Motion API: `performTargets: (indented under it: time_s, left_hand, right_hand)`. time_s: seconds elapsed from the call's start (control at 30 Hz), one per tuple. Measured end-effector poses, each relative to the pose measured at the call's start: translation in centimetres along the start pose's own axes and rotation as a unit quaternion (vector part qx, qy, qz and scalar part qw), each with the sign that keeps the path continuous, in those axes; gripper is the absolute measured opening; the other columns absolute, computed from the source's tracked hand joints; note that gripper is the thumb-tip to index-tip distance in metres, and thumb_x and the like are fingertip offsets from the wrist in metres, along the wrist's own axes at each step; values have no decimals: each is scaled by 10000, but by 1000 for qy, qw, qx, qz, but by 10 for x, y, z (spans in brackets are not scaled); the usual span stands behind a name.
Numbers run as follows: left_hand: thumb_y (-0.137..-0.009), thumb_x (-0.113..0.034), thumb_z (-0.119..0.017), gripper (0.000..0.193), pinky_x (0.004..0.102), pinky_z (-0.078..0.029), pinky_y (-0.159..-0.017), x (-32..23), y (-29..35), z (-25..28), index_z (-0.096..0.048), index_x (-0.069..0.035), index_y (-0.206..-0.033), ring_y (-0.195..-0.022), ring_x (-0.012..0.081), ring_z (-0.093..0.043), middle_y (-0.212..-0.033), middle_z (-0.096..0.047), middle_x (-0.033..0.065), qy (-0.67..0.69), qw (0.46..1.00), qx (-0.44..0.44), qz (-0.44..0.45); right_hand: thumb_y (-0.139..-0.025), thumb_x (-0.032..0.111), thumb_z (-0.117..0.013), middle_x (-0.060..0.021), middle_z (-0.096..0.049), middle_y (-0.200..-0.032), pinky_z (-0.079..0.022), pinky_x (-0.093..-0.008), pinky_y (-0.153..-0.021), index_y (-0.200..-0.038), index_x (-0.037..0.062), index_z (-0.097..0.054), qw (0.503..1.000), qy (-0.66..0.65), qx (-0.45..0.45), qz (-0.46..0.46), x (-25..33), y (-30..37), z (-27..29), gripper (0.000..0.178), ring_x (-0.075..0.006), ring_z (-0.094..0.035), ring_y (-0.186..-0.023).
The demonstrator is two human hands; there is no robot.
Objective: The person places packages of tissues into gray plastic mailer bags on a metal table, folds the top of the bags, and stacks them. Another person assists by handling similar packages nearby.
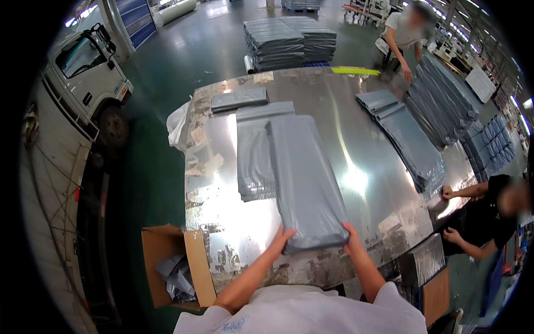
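A long grey plastic-wrapped bundle (pixel 308 183) lies in front of me on the metal-topped table (pixel 367 189). My left hand (pixel 282 240) grips its near left corner, and my right hand (pixel 351 238) grips the near right corner. Both hands have their fingers closed round the sides, with the fingertips partly hidden. The bundle's left edge overlaps a flat stack of grey plastic bags (pixel 256 150). Beyond that stack, a smaller folded grey bundle (pixel 239 99) rests near the table's far left corner.
More grey bags (pixel 406 139) lie at the table's right, beside a tall grey stack (pixel 442 100). Two co-workers stand there, one far right and one near right. A cardboard box (pixel 192 267) with grey plastic stands left. A truck (pixel 83 83) is parked further left; grey pallet stacks (pixel 289 42) stand behind.
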State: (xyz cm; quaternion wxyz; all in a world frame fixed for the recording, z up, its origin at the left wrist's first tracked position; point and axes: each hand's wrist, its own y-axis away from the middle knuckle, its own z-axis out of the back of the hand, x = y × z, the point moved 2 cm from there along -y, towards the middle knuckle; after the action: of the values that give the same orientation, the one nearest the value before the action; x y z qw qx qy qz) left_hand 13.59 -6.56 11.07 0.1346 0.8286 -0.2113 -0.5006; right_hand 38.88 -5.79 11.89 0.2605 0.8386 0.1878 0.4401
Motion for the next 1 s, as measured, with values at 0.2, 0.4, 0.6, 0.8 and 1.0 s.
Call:
performTargets:
  time_s: [0.2,0.4,0.6,0.8,1.0]
  left_hand:
    - [-804,-419,-534,732,303,-242,-982,-7,-88,-63,-197,-34,-1328,-1195,205,-314,-1294,-343,116,-27,998,48,-21]
    - [-801,-464,-518,766,339,-229,-987,-52,-188,-99,-170,-50,-1344,-1212,188,-287,-1350,-268,99,-50,998,30,-32]
    - [-835,-290,-502,291,234,-383,-710,-9,-150,-39,-547,-62,-1011,-811,114,-496,-905,-564,39,-229,969,77,-57]
    - [-886,-224,-408,296,191,-402,-518,117,34,90,-529,-26,-1070,-578,103,-536,-739,-613,79,-19,976,-12,218]
    - [-911,-356,-311,418,194,-416,-496,140,78,110,-543,-28,-1028,-594,134,-583,-818,-633,112,27,962,-30,270]
  right_hand:
    - [-811,415,-429,-100,-521,-1122,-367,-339,-892,-1140,17,-477,960,-155,-125,196,50,-32,9,518,-225,-482,-1033]
    - [-827,490,-347,-137,-306,-1337,-220,-388,-997,-1227,75,-435,934,-184,-130,279,156,-185,59,584,-272,-314,-1214]
    - [-849,373,-407,-146,-454,-1123,-379,-359,-831,-1162,47,-440,940,-169,-143,260,89,-262,157,453,-260,-466,-997]
    - [-853,283,-438,-105,-575,-851,-437,-324,-598,-1002,55,-486,962,-189,-154,123,-57,-138,126,276,-244,-570,-762]
    - [-859,288,-429,-125,-579,-883,-461,-326,-595,-1024,48,-488,980,-188,-50,-37,-134,-58,131,296,-269,-575,-797]
